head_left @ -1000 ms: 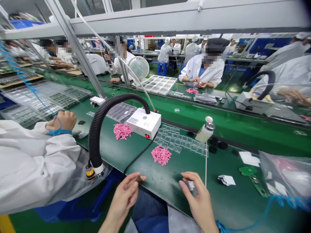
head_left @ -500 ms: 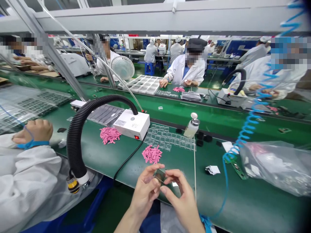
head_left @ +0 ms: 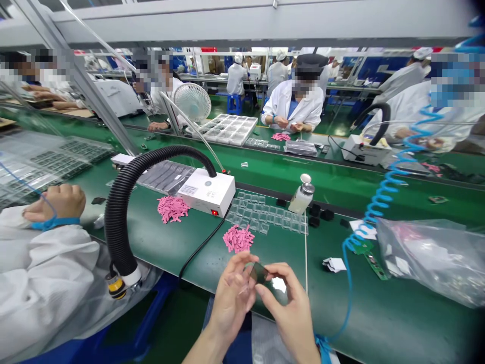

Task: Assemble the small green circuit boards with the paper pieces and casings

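Note:
A small dark, glassy square panel (head_left: 259,273) is tilted between my hands, above the bench's near edge. My right hand (head_left: 291,301) pinches its right side between thumb and fingertips. On the other side, my left hand (head_left: 234,290) has curved fingers close against the panel's left edge; its thumb is smeared by motion, so its grip is unclear. Just beyond the fingers lies a heap of pink strips (head_left: 238,238). A white patch (head_left: 279,284) shows behind the panel, partly covered by my right hand. Rows of clear square pieces (head_left: 265,212) lie farther back.
To the left a black flexible hose (head_left: 117,217) arches from a white box (head_left: 207,192). Another pink heap (head_left: 173,209) lies beside it. A bottle (head_left: 302,197) stands behind. At right are a coiled blue cord (head_left: 373,202) and a plastic bag (head_left: 432,263). A co-worker's sleeve (head_left: 49,283) is at left.
The panel has turned and moved slightly right with my right hand. My left thumb has shifted away from the panel's face. The co-worker opposite has brought both hands together.

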A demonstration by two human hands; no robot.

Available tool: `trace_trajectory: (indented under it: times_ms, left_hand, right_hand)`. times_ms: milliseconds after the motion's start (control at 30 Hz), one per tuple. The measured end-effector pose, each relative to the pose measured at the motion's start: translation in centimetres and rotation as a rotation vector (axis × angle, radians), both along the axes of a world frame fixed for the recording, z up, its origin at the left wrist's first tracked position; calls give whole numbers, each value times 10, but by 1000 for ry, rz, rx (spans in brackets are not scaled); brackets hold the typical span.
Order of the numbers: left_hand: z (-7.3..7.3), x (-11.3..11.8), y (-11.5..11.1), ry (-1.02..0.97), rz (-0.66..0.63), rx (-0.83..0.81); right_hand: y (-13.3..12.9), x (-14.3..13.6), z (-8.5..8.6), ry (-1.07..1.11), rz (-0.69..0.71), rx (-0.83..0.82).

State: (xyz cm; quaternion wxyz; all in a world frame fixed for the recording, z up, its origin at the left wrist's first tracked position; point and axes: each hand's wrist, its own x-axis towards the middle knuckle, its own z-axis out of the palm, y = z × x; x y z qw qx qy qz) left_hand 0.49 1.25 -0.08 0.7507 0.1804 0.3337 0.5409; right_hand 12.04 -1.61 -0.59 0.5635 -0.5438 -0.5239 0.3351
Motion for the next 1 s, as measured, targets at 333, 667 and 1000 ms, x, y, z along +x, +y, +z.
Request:
trace_trajectory:
  times_ms: [333, 667, 1000]
  left_hand:
    - [4, 12, 6, -201, 161, -228]
    - [3, 18, 6, -172, 185, -251]
    - [2, 19, 4, -202, 168, -306]
  right_hand:
    - [-5, -12, -16, -263, -12, 64]
    - [-6, -15, -21, -338, -36, 22]
    - [-5, -15, -20, -373, -29, -2]
